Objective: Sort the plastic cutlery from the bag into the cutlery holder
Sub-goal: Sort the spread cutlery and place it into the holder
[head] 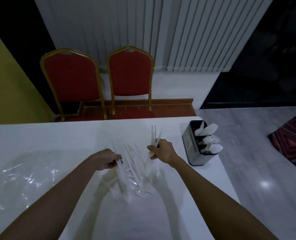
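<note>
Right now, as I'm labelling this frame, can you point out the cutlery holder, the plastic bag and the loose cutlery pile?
cutlery holder (189, 146): head view, on its metal side wall.
plastic bag (31, 177): head view, on the crinkled clear film.
cutlery pile (135, 170): head view, on white handles mid-heap.

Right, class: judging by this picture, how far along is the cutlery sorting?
Partly done: the cutlery holder already has white pieces standing in its compartments. In hand: the right hand grips a small bundle, the left hand pinches a piece. Left: a loose pile on the table between the hands.
</note>
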`<action>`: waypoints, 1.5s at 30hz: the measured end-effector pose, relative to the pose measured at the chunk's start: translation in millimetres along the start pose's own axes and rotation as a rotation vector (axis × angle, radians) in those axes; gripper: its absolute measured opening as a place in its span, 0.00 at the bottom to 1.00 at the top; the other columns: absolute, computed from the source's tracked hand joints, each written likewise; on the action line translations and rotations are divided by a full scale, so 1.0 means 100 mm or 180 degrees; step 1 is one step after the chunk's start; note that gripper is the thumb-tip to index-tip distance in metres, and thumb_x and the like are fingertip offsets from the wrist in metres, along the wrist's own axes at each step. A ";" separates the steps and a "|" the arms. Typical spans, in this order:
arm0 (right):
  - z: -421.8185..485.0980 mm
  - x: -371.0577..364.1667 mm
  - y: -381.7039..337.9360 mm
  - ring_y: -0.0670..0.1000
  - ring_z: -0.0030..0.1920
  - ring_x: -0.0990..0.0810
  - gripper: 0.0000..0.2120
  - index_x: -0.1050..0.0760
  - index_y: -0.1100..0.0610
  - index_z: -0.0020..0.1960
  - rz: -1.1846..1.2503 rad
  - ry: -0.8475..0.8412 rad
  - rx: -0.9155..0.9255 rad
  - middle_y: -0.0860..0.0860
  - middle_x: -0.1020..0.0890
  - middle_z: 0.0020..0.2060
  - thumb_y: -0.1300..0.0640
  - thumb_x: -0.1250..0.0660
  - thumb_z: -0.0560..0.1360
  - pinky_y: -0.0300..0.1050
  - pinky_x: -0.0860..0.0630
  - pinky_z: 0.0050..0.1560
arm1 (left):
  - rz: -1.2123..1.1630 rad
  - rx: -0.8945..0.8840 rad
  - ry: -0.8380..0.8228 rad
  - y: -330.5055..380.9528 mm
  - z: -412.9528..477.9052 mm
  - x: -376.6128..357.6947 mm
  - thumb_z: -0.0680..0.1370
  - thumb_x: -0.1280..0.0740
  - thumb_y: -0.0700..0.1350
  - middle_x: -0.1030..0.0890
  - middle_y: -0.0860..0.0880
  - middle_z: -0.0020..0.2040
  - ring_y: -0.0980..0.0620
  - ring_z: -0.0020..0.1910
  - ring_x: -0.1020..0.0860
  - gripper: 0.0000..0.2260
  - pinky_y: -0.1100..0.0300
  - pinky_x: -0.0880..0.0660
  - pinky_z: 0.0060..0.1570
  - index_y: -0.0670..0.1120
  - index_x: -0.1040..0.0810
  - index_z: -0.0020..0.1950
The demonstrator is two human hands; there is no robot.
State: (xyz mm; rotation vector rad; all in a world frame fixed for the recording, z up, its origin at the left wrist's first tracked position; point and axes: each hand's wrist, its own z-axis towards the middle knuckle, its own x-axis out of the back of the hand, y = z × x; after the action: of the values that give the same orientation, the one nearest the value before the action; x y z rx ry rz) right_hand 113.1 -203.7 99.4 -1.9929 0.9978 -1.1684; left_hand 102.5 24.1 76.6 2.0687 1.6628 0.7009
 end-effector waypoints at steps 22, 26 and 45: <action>0.28 2.04 -0.31 0.56 0.68 0.31 0.15 0.28 0.58 0.67 -0.5683 -0.0602 -0.0678 0.54 0.28 0.67 0.61 0.42 0.81 0.48 0.33 0.66 | 0.0990 -0.1115 -0.0183 1.01 0.11 -1.25 0.81 0.42 0.41 0.19 0.44 0.43 0.46 0.48 0.24 0.09 0.58 0.28 0.51 0.41 0.24 0.47; 0.36 1.96 -0.18 0.54 0.60 0.26 0.14 0.27 0.57 0.65 -0.6105 -0.0711 -0.0413 0.53 0.24 0.59 0.61 0.38 0.79 0.46 0.31 0.59 | 0.0824 -0.0938 -0.0289 1.02 0.12 -1.29 0.82 0.43 0.39 0.21 0.45 0.41 0.51 0.41 0.24 0.08 0.66 0.29 0.40 0.37 0.26 0.53; 0.82 1.86 0.22 0.48 0.36 0.33 0.05 0.28 0.51 0.47 -0.6869 -0.0596 -0.0484 0.48 0.30 0.35 0.59 0.41 0.77 0.41 0.38 0.50 | 0.0581 -0.0722 -0.0445 0.95 0.28 -1.31 0.81 0.42 0.39 0.20 0.45 0.41 0.51 0.39 0.27 0.09 0.66 0.31 0.40 0.35 0.25 0.54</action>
State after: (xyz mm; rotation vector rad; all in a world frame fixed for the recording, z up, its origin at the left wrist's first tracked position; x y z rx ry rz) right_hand 240.6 -361.0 128.0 -2.8019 -1.8380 -1.5060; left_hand 171.3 -124.6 92.9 2.0699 1.2683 0.7461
